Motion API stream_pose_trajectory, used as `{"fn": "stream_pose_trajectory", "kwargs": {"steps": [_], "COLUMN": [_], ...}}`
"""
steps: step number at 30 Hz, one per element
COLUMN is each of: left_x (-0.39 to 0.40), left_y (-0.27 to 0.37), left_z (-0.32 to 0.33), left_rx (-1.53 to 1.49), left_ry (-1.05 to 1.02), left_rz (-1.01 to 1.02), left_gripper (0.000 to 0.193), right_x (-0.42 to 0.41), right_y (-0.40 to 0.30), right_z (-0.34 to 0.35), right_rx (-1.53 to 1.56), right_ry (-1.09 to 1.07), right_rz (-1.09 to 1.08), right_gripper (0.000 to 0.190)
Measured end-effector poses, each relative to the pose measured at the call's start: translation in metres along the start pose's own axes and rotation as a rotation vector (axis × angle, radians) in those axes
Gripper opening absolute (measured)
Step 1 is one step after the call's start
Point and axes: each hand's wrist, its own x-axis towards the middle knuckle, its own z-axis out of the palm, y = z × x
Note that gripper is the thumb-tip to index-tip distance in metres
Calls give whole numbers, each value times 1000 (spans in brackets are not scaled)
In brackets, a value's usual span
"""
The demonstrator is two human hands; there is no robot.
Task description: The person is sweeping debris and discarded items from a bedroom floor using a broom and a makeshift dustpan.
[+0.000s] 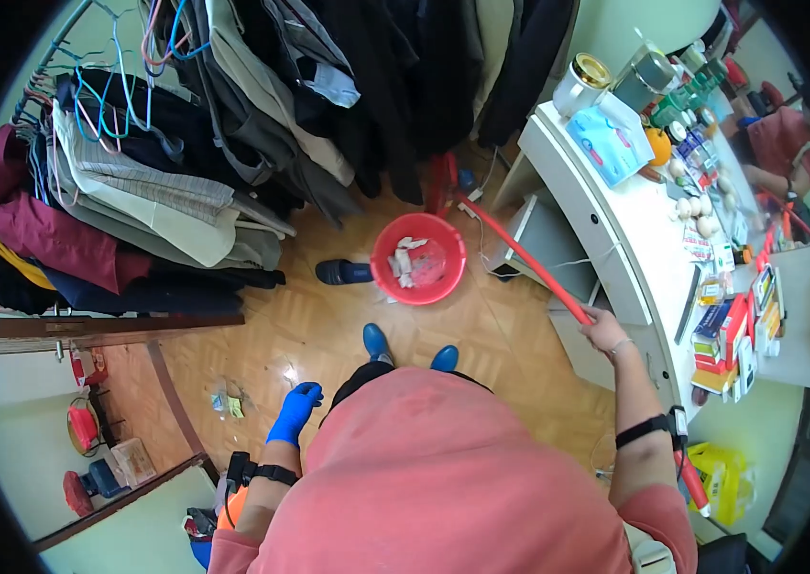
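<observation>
My right hand (604,331), bare, is closed around a long red handle (520,250) that slants down to a red broom or dustpan head (443,185) on the floor, partly hidden behind a basin. In front of my feet stands the red plastic basin (456,276), with crumpled white paper (403,264) inside. My left hand (295,412), in a blue glove, hangs beside my left leg with its fingers curled; no object shows in it. A dark slipper (342,272) lies against the basin's left side.
Clothes on hangers (161,194) crowd the left and front. At right runs a white desk (620,208) with bottles, boxes and a tissue pack (609,143); a white cable (480,237) lies beside it. Small litter (233,405) is on the floor at left, near a doorway.
</observation>
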Motion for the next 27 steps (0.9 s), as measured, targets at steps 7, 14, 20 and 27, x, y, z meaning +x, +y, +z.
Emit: {"fn": "stream_pose_trajectory", "kwargs": {"steps": [7,14,20,27], "left_x": [20,38,46,47], "left_y": [-9,18,28,7], "left_z": [9,41,65,63], "left_rx": [138,97,116,126], "left_ry": [-62,-124,-179,-163], "left_rz": [-37,76,76,26], "left_gripper": [33,31,30,28], "right_x": [-52,-55,-71,-161], "right_y": [58,101,118,125], "right_z": [4,46,52,19], "right_rx": [136,-66,-326,78], "right_ry": [-164,66,56,-263], "right_rz": [36,-241,-126,147], "right_gripper": [45,46,45,45]}}
